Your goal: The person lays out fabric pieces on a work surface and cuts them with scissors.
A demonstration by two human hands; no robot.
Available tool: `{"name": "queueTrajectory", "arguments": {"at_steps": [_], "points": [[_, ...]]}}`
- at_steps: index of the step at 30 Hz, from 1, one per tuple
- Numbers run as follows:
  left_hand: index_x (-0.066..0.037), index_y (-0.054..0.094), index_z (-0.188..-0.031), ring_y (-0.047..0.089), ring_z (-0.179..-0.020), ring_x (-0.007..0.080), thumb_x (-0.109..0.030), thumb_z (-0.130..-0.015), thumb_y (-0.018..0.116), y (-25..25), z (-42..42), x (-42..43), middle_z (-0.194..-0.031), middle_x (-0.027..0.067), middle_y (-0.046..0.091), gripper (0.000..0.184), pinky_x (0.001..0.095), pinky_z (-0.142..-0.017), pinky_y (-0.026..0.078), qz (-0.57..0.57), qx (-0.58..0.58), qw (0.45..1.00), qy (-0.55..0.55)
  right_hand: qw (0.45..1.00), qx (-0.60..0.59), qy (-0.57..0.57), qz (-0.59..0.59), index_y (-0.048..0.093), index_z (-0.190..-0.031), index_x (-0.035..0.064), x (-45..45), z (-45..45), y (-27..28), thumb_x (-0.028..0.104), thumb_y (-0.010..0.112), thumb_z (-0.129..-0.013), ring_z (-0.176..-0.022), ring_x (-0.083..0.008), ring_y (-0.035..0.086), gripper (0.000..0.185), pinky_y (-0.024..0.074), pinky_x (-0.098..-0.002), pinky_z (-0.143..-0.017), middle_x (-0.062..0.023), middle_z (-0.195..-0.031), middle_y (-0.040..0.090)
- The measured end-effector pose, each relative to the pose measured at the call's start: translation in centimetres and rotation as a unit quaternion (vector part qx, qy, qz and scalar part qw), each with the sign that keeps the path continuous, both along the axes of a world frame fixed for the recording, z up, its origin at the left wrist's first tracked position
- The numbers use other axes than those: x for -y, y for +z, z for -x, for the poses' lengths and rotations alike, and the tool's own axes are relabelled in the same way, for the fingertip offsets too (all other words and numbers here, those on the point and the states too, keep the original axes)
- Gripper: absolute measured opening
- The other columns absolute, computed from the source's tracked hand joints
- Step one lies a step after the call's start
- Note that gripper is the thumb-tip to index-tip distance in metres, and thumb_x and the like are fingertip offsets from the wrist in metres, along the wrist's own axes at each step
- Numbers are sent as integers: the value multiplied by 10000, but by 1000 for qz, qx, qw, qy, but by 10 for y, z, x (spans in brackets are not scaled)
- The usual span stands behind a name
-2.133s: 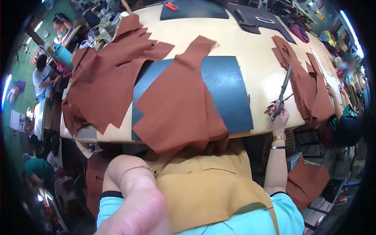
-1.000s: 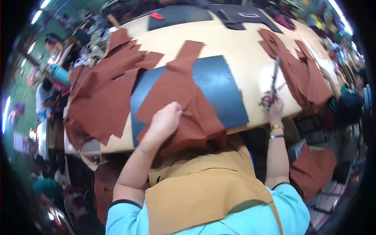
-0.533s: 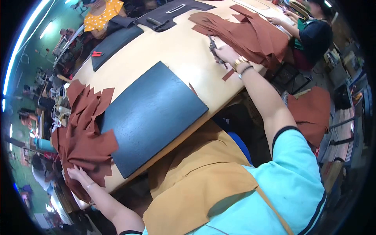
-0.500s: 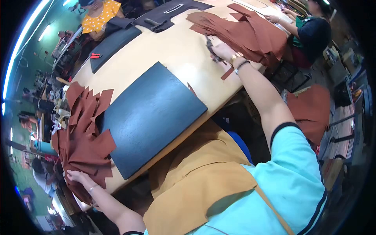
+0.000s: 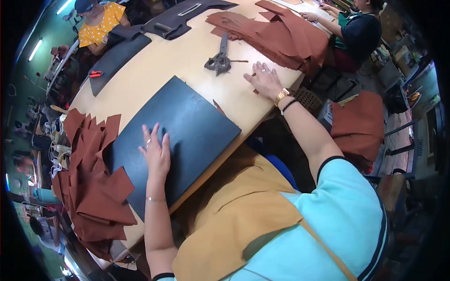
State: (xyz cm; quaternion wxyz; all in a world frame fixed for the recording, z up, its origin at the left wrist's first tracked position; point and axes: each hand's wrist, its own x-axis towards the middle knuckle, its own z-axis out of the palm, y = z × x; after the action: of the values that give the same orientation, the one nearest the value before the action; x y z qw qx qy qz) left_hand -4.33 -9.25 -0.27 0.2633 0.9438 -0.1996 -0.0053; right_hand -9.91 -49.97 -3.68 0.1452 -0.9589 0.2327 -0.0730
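My left hand (image 5: 157, 153) is over the dark blue-black board (image 5: 201, 112), fingers spread and holding nothing. Whether it touches the surface I cannot tell. At the table's near edge, my right hand (image 5: 266, 80) is stretched out low over the tabletop, open, with a small brown scrap (image 5: 256, 91) by its fingers. Beyond it lie scissors (image 5: 223, 49) with dark, wrapped-looking handles. Left of the board is a crumpled heap of reddish-brown cut pieces (image 5: 96, 180). A thin brown sliver (image 5: 219, 107) rests beside the board's far right edge.
A stack of reddish-brown sheets (image 5: 281, 35) covers the table's far right, near a person in dark clothing (image 5: 361, 35). Another person in a yellow dotted top (image 5: 101, 25) sits at the far left, by dark sheets (image 5: 117, 58) and a red-handled tool (image 5: 96, 74). More brown sheets (image 5: 358, 126) lie at right.
My right hand has let go of the scissors, which now lie on the table, and has drawn nearer to me. My left hand has left the brown heap and moved right over the board.
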Motion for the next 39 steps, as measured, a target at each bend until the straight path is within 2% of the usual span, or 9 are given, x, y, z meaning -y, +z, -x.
{"name": "queueTrajectory", "arguments": {"at_steps": [3, 6, 14, 18, 22, 26, 29, 35, 39], "points": [[-129, 405, -1399, 194, -1430, 320, -392, -957, 486, -2, -3, 16, -1545, 191, 178, 521, 626, -1096, 113, -53, 32, 998, -2, 998, 44, 17, -30, 313, -1435, 26, -31, -2, -3, 732, 351, -845, -1433, -286, 200, 921, 89, -554, -1140, -158, -1524, 269], [-144, 433, -1379, 228, -1419, 319, -385, -943, 517, -6, 2, 9, -1536, 177, 218, 505, 614, -1101, 131, -36, 58, 997, -31, 998, -21, 52, 7, 244, -1475, 40, -49, -18, 14, 723, 339, -860, -1437, -304, 178, 924, 88, -553, -1138, -158, -1537, 238], [-144, 503, -1317, 303, -1386, 309, -358, -904, 585, -4, 5, 9, -1501, 148, 312, 472, 595, -1100, 179, 1, 73, 997, -30, 974, 26, 208, 84, 304, -1445, 64, -88, -22, -4, 651, 417, -869, -1399, -330, 265, 830, 204, -580, -1096, -175, -1505, 293], [-141, 522, -1299, 305, -1386, 305, -360, -893, 597, -2, 7, 8, -1487, 146, 339, 467, 585, -1104, 184, -6, 71, 997, -34, 996, 36, 70, 29, 267, -1466, 82, -68, -33, 3, 574, 478, -862, -1409, -329, 245, 807, 172, -581, -1111, -167, -1514, 281], [-138, 527, -1292, 305, -1387, 300, -354, -894, 600, -3, 5, 7, -1471, 138, 369, 458, 570, -1113, 176, 8, 64, 997, -33, 991, 103, -28, 75, 315, -1435, 74, -24, -72, -21, 493, 491, -873, -1392, -302, 275, 724, 181, -590, -1107, -175, -1494, 309], [-139, 538, -1282, 308, -1386, 295, -349, -896, 602, -5, 3, 4, -1442, 129, 412, 444, 559, -1120, 158, 33, 55, 997, -34, 996, 42, 60, 56, 386, -1392, 59, -19, -72, -12, 379, 440, -919, -1364, -288, 321, 574, 254, -530, -1095, -155, -1471, 358], [-138, 547, -1272, 311, -1385, 295, -345, -896, 605, -6, 1, 5, -1421, 123, 440, 433, 560, -1120, 152, 46, 55, 997, -38, 976, 67, 183, 96, 461, -1341, 38, -28, -37, -15, 267, 371, -960, -1315, -304, 396, 453, 318, -438, -1081, -142, -1407, 455], [-118, 549, -1263, 352, -1360, 321, -333, -902, 600, -11, 1, -2, -1410, 125, 457, 424, 583, -1095, 176, 24, 80, 992, -92, 950, 139, 275, 44, 495, -1316, 32, -54, 107, -12, 153, 488, -924, -1267, -317, 454, 410, 346, -414, -1074, -132, -1362, 502], [-131, 467, -1353, 302, -1387, 320, -337, -927, 559, -11, 0, -10, -1461, 135, 390, 482, 583, -1096, 167, -1, 74, 991, -110, 959, 29, 280, 17, 574, -1191, 104, -45, 207, -17, 253, 541, -907, -1244, -258, 480, 322, 373, -458, -1036, -94, -1305, 540]]}}
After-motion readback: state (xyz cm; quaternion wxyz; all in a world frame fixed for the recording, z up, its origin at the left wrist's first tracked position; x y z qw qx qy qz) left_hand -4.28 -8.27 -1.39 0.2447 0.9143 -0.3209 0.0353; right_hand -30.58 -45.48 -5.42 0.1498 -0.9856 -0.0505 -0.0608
